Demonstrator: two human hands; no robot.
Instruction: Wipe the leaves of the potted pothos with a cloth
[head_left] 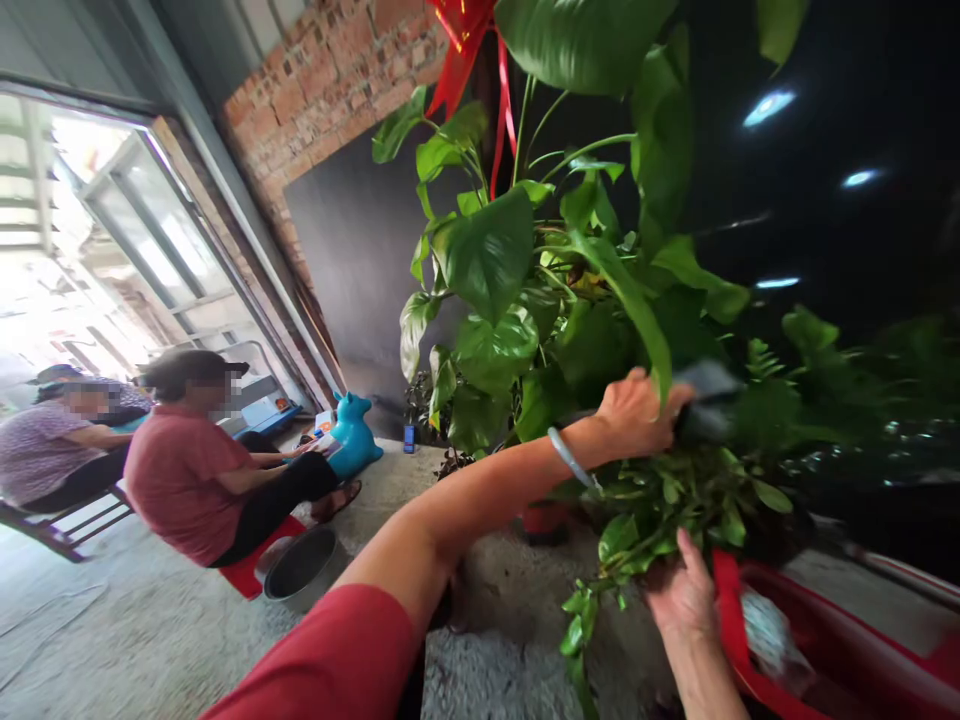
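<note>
My left hand (pixel 641 415), with a pale bangle (pixel 571 460) on its wrist, reaches across above a bushy small-leaved plant (pixel 705 490). Its fingers are closed around a grey and black object (pixel 709 395), too smeared by motion to name. Lower down, my right hand (pixel 684 588) cups the plant's leafy stems from below, thumb raised; leaves hide part of its fingers. Some stems (pixel 577 620) trail down left of it. Behind my left hand rises a tall large-leaved plant (pixel 491 255) with a red ribbon (pixel 457 50).
A red bag or container (pixel 862 630) with a crumpled plastic bag (pixel 772 630) lies at lower right. On the left, one person (pixel 187 470) sits beside a grey bucket (pixel 304 565), another (pixel 56 440) farther back. A blue animal figure (pixel 354 435) and a phone (pixel 409 438) stand beyond.
</note>
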